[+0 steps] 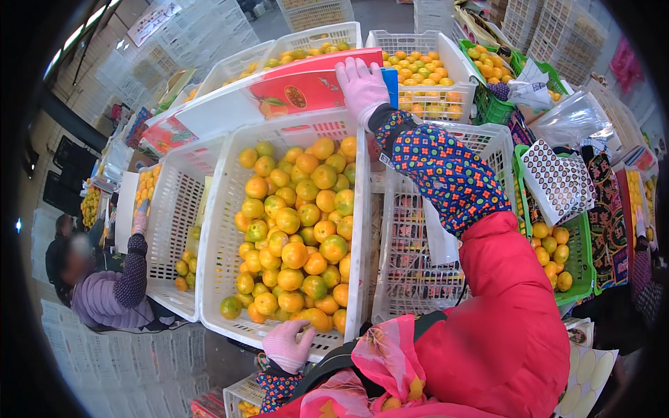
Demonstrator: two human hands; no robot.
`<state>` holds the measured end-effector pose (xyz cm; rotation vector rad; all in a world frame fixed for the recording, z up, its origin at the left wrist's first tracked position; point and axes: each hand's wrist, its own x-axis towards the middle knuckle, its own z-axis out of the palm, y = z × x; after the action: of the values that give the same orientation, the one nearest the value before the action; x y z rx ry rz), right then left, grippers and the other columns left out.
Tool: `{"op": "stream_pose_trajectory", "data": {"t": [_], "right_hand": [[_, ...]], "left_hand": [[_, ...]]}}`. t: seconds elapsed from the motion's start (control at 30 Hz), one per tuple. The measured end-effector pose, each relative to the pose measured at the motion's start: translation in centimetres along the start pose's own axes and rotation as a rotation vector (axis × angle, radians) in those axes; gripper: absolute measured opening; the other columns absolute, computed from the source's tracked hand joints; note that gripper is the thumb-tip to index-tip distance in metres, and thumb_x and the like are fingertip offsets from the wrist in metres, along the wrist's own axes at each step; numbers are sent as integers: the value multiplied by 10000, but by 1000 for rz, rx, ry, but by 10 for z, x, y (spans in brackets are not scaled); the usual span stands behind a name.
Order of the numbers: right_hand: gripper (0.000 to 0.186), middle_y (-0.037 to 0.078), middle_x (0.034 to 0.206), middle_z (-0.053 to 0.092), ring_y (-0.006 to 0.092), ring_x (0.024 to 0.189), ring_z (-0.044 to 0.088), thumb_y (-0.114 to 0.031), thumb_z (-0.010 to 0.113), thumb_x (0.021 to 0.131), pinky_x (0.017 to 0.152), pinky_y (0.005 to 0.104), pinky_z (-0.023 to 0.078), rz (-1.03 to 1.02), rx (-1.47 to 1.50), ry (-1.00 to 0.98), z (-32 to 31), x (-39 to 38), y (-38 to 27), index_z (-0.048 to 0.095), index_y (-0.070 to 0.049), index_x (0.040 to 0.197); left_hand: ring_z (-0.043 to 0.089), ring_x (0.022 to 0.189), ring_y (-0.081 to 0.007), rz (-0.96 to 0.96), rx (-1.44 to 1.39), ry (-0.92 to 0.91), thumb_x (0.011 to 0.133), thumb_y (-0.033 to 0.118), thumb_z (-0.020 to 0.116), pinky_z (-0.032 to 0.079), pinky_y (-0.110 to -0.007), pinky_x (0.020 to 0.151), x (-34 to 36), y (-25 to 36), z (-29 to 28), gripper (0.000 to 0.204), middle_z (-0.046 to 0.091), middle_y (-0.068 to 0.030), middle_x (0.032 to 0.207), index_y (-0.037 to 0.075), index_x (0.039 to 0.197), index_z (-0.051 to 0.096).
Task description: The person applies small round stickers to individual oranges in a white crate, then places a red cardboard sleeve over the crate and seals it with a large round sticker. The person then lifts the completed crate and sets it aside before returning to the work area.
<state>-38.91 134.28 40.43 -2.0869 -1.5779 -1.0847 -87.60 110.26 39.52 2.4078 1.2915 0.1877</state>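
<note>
My right hand (362,89), in a pink-and-white glove, reaches across to the far side, fingers bent over the top edge of a red printed cardboard sheet (300,92). The sheet stands on edge behind a white plastic crate (211,279). Many orange and green-tinged mandarins (295,255) fill much of that crate. At the near rim, beside the closest fruit, rests my left hand (287,346) in a matching glove. Its thumb and fingers are apart, with nothing visible in them.
To the right stands a white crate (418,279) with dark printed material under its mesh. Further right is a green basket (582,261) with mandarins and a patterned bag. More fruit crates (446,87) stand behind. A person (115,292) works at the left.
</note>
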Motion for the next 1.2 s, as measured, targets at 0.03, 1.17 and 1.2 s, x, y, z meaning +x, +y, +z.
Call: {"op": "stream_pose_trajectory", "data": {"t": [0.03,1.17,1.2], "right_hand": [[557,174,1424,494,324,1307,474,-173,554,903,1082,531,352,1,6,-29,-2,0,0,446,-57,1437],[356,60,1129,734,150,1006,664,-207,712,912,910,287,496,880,1727,-153,76,-15,16,698,7,1197],[365,53,1087,747,136,978,665,-264,717,914,885,291,494,878,1782,-74,84,-18,11,717,-1,1167]], "left_hand": [[674,777,-315,-1,-9,0,836,303,735,524,-420,692,-1,0,0,235,695,-106,820,100,954,731],[689,792,-318,-52,64,-20,846,415,707,539,-433,692,-18,12,-6,290,709,-101,839,154,965,751],[691,812,-318,-59,62,-37,848,406,708,540,-425,704,-19,12,-6,293,714,-109,855,145,974,752]]}}
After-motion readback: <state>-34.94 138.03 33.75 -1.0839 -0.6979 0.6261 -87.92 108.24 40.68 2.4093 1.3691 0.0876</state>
